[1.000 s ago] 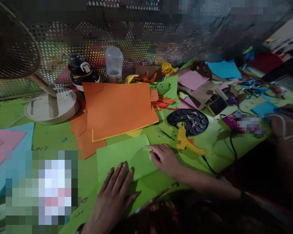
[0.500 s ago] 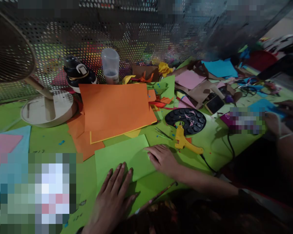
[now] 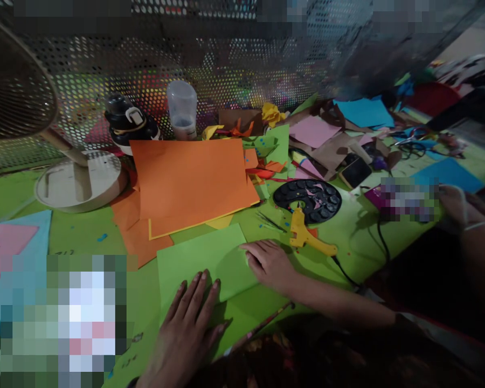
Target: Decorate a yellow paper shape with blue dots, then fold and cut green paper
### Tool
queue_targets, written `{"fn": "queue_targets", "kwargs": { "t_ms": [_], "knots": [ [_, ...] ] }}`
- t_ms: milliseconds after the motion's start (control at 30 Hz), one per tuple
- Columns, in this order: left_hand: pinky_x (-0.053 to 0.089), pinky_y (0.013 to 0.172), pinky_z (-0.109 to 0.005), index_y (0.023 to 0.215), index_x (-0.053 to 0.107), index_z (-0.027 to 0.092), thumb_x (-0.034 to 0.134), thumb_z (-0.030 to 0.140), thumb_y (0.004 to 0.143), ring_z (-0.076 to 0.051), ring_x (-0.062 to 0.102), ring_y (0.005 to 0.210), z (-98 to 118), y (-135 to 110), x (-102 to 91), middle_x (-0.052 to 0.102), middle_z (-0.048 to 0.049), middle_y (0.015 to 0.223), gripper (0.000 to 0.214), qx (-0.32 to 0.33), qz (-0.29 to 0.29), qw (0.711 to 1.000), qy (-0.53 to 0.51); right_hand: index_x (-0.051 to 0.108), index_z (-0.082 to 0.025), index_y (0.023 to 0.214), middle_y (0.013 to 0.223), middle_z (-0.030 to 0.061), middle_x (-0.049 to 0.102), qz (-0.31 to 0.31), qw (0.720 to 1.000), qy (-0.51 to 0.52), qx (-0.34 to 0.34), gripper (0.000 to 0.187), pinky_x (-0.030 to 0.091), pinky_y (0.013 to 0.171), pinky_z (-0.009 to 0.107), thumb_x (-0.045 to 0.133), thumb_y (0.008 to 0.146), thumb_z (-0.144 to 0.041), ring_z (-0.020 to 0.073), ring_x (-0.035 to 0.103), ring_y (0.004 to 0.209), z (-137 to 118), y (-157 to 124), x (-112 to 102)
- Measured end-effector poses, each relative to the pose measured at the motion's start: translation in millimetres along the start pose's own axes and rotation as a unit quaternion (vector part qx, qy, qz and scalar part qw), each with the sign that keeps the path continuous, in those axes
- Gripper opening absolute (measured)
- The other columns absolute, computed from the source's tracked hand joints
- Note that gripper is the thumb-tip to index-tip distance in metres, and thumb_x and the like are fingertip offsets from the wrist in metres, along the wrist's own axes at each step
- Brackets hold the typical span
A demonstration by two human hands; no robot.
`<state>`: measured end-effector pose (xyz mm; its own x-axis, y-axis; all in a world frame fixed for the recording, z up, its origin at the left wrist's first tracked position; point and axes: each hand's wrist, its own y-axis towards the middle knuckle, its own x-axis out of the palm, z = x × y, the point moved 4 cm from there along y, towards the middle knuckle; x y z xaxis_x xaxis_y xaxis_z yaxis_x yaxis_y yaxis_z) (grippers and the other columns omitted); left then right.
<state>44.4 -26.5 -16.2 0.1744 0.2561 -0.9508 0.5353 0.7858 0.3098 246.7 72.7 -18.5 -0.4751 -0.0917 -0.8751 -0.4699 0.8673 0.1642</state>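
A sheet of light green paper point(image 3: 210, 253) lies flat in front of me and looks folded. My left hand point(image 3: 189, 318) rests on its lower left part, palm down with the fingers spread. At the paper's right edge is my right hand point(image 3: 270, 264), its fingers drawn together and curled over that edge, thumb tucked under the forefinger. The part of the edge beneath this hand is hidden. Just right of it lies a yellow glue gun point(image 3: 307, 234) with a black cord. A thin paintbrush point(image 3: 267, 320) lies below the paper, close to my body.
Orange sheets point(image 3: 194, 180) lie behind the green paper. A black palette point(image 3: 307, 200), a bottle point(image 3: 131, 121), a clear cup point(image 3: 181, 108) and a fan base point(image 3: 81, 180) stand or lie further back. Paper scraps fill the back right. At the right, another person's hand point(image 3: 452, 202) is near blue paper point(image 3: 448, 173).
My hands and the green paper have stayed in place. At the right, the other person's far hand has drawn back off the blue paper toward their body.
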Motion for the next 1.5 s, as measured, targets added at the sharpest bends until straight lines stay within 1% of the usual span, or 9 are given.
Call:
{"fn": "queue_targets", "kwargs": {
  "t_ms": [233, 367, 500, 600, 700, 867, 1100, 1333, 1500],
  "knots": [
    [0.038, 0.108, -0.046, 0.142, 0.047, 0.014, 0.055, 0.048, 0.090, -0.030, 0.047, 0.133, 0.1, -0.3, 0.7, 0.050, -0.0169, 0.146, 0.063, 0.005, -0.015, 1.000, -0.003, 0.065, -0.021, 0.112, 0.095, 0.0059, 0.073, -0.002, 1.000, -0.013, 0.005, 0.032, 0.047, 0.079, 0.036, 0.048, 0.088, -0.010, 0.0209, 0.065, 0.086, 5.8, 0.2, 2.9],
    [0.037, 0.110, -0.046, 0.145, 0.043, 0.015, 0.054, 0.052, 0.090, -0.030, 0.045, 0.135, 0.5, -1.4, 2.4, 0.048, -0.0165, 0.148, 0.067, -0.002, -0.019, 1.000, -0.002, 0.067, -0.019, 0.106, 0.089, 0.0069, 0.072, 0.058, 0.998, -0.034, -0.012, 0.027, 0.047, 0.078, 0.036, 0.047, 0.090, -0.012, 0.0209, 0.063, 0.083, 2.0, 2.0, -10.7],
    [0.035, 0.110, -0.047, 0.145, 0.043, 0.013, 0.052, 0.057, 0.089, -0.032, 0.045, 0.136, 1.9, -3.2, 4.5, 0.046, -0.0194, 0.148, 0.072, 0.004, -0.019, 1.000, 0.012, 0.065, -0.014, 0.117, 0.099, 0.0108, 0.072, 0.095, 0.982, -0.076, -0.145, 0.030, 0.046, 0.085, 0.040, 0.047, 0.094, -0.019, 0.0237, 0.062, 0.094, -32.5, -7.0, -22.6],
    [0.034, 0.111, -0.048, 0.142, 0.046, 0.012, 0.050, 0.062, 0.088, -0.033, 0.042, 0.137, 2.1, -5.6, 7.0, 0.046, -0.0207, 0.148, 0.074, 0.008, -0.022, 1.000, 0.009, 0.060, -0.006, 0.125, 0.124, 0.0163, 0.066, 0.036, 0.961, -0.081, -0.261, 0.045, 0.041, 0.102, 0.043, 0.047, 0.097, -0.038, 0.0277, 0.057, 0.118, -64.3, -23.2, -10.4],
    [0.033, 0.111, -0.048, 0.140, 0.049, 0.011, 0.047, 0.064, 0.087, -0.033, 0.040, 0.138, 2.1, -8.2, 9.8, 0.045, -0.0209, 0.149, 0.074, 0.009, -0.021, 1.000, 0.001, 0.057, -0.001, 0.130, 0.134, 0.0215, 0.059, -0.015, 0.955, -0.108, -0.277, 0.072, 0.033, 0.112, 0.047, 0.038, 0.095, -0.061, 0.0317, 0.049, 0.129, -77.3, -36.7, 9.5],
    [0.032, 0.111, -0.051, 0.143, 0.044, 0.011, 0.046, 0.064, 0.088, -0.034, 0.037, 0.140, 4.2, -9.4, 12.7, 0.043, -0.0216, 0.150, 0.076, -0.002, -0.016, 1.000, -0.005, 0.042, 0.002, 0.143, 0.148, 0.0256, 0.041, -0.093, 0.955, -0.129, -0.250, 0.095, 0.026, 0.116, 0.052, 0.032, 0.088, -0.075, 0.0345, 0.035, 0.141, -70.3, -45.4, 26.3],
    [0.028, 0.114, -0.050, 0.151, 0.031, 0.009, 0.045, 0.075, 0.081, -0.036, 0.029, 0.144, 2.0, -12.0, 8.7, 0.032, -0.0234, 0.155, 0.097, 0.017, -0.023, 1.000, -0.005, 0.025, 0.000, 0.151, 0.158, 0.0239, 0.022, -0.180, 0.951, -0.094, -0.234, 0.100, 0.010, 0.120, 0.054, 0.032, 0.087, -0.077, 0.0328, 0.016, 0.149, -52.8, -52.7, 11.0],
    [0.026, 0.116, -0.044, 0.154, 0.021, 0.009, 0.046, 0.067, 0.087, -0.032, 0.030, 0.144, -15.8, -35.3, -3.4, 0.027, -0.0208, 0.158, 0.092, 0.048, -0.063, 0.997, -0.005, 0.024, -0.004, 0.153, 0.158, 0.0216, 0.023, -0.188, 0.955, -0.094, -0.207, 0.095, 0.011, 0.120, 0.055, 0.036, 0.089, -0.073, 0.0295, 0.013, 0.150, -20.0, -68.6, -8.2],
    [0.016, 0.119, -0.044, 0.155, 0.017, 0.012, 0.044, 0.069, 0.087, -0.030, 0.029, 0.145, -22.2, -39.2, -2.2, 0.028, -0.0182, 0.158, 0.093, 0.032, -0.050, 0.998, 0.019, 0.024, -0.003, 0.152, 0.159, 0.0210, 0.019, -0.182, 0.953, -0.117, -0.210, 0.092, 0.011, 0.121, 0.054, 0.032, 0.091, -0.071, 0.0295, 0.014, 0.150, -12.1, -56.5, -7.0]
  ]
}}
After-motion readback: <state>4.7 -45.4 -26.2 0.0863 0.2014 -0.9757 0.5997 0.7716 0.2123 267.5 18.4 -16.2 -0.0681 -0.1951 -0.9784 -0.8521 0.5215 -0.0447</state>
